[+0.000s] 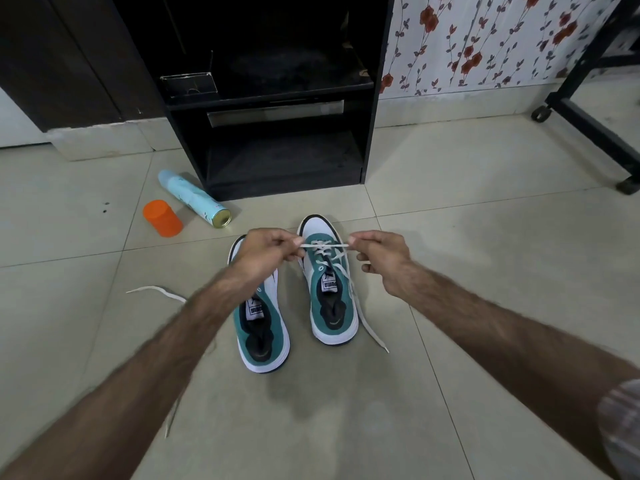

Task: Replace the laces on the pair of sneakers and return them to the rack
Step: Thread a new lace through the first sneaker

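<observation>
Both forearms reach out, and my left hand [263, 249] and right hand [377, 252] each pinch the white lace [323, 244] across the right-side sneaker [329, 282] on the floor. I'd pull evenly, keeping both ends level; beyond stands the rack [273, 98].

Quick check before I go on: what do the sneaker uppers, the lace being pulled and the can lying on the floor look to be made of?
Sneaker uppers: teal panels look matte, suede-like; white parts smoother, maybe leather or synthetic. Lace: flat woven fabric, off-white, pinched by left hand and right hand. Can: likely metal, with a shiny gold rim at its base.
</observation>
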